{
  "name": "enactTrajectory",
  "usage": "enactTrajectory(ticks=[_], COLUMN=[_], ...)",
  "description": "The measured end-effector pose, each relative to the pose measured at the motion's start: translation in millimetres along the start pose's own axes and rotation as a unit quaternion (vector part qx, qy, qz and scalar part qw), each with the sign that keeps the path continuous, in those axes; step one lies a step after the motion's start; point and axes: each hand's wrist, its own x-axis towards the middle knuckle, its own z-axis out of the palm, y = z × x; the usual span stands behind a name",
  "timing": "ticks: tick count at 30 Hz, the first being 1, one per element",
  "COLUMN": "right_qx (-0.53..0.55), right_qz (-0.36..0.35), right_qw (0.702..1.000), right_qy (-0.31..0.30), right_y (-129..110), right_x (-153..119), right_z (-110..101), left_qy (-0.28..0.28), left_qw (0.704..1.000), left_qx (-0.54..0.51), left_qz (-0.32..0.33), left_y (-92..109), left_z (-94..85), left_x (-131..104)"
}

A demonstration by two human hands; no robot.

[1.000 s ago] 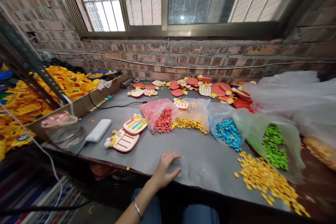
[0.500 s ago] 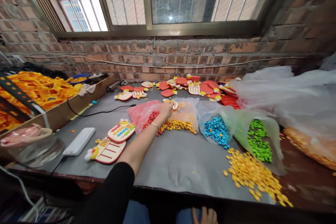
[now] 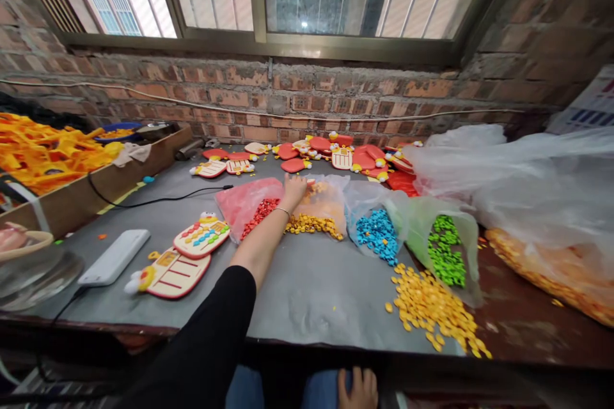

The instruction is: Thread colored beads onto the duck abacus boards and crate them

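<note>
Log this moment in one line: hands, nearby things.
left hand: at toy, grip unclear | right hand: beside leg | near left: red bag, yellow bag

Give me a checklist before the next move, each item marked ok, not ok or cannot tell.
1. Left hand gripping something: cannot tell, hidden by the hand itself.
2. Right hand off the tabletop: ok, low by the knee.
3. Red pieces in full view: not ok, left forearm crosses them.
4. Blue pieces unmixed: not ok, yellow bits among them.
5. Green pile within its bag: ok.
6. Yellow discs contained: not ok, spread loose.
</note>
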Motion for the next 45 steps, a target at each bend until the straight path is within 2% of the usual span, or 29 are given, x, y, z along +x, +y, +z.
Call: enactTrajectory(ticks=[3,5,7,9,11,13,15,17,20,22,24,26,29,32,35,38,41,45], right_qx=[0.015,0.019,0.015,0.014,0.032,0.066,0.092,0.114,0.178,0.22,0.237,0.242,0.217,0.126,0.041,0.032,0.068,0.085], right_qz=[-0.005,0.006,0.019,0.025,0.02,0.008,-0.011,-0.044,-0.165,-0.262,-0.322,-0.353,-0.371,-0.359,-0.357,-0.345,-0.333,-0.331], right_qw=[1.0,1.0,1.0,0.999,0.998,0.994,0.987,0.978,0.947,0.924,0.913,0.904,0.887,0.892,0.895,0.904,0.907,0.906], right_qy=[-0.016,-0.012,-0.001,0.016,0.046,0.085,0.128,0.171,0.21,0.171,0.086,-0.008,-0.169,-0.244,-0.263,-0.25,-0.248,-0.252], right_y=[-1,1,2,1,-3,-9,-20,-35,-71,-104,-141,-179,-228,-260,-275,-275,-266,-253], right_x=[0,0,-1,-2,-5,-7,-7,-1,30,67,111,157,212,240,245,244,246,251], right_z=[-6,-4,1,3,-2,-14,-32,-54,-85,-100,-103,-92,-53,-6,27,44,50,45], left_qy=[0.063,0.103,0.129,0.148,0.201,0.216,0.222,0.222,0.207,0.185,0.126,0.055,-0.01,-0.057,-0.096,-0.127,-0.162,-0.205], left_qw=[0.998,0.994,0.99,0.988,0.979,0.975,0.97,0.967,0.964,0.963,0.969,0.977,0.989,0.991,0.99,0.986,0.98,0.97], left_qx=[-0.007,-0.013,-0.018,-0.022,-0.036,-0.043,-0.039,-0.025,-0.007,-0.014,-0.044,-0.086,-0.12,-0.116,-0.107,-0.108,-0.116,-0.127], left_qz=[-0.02,-0.035,-0.046,-0.049,-0.018,0.036,0.088,0.121,0.166,0.195,0.209,0.185,0.086,0.019,0.006,0.001,0.006,0.028], left_y=[8,15,23,28,29,25,17,7,-4,-8,-10,-14,-24,-36,-43,-47,-50,-51], left_z=[-28.0,-46.8,-60.6,-67.0,-65.9,-58.6,-47.6,-35.4,-21.6,-19.0,-22.3,-29.5,-39.9,-42.9,-40.8,-39.8,-39.5,-34.3], left_x=[-16,-42,-85,-140,-201,-255,-295,-317,-328,-328,-327,-328,-328,-327,-323,-315,-305,-291])
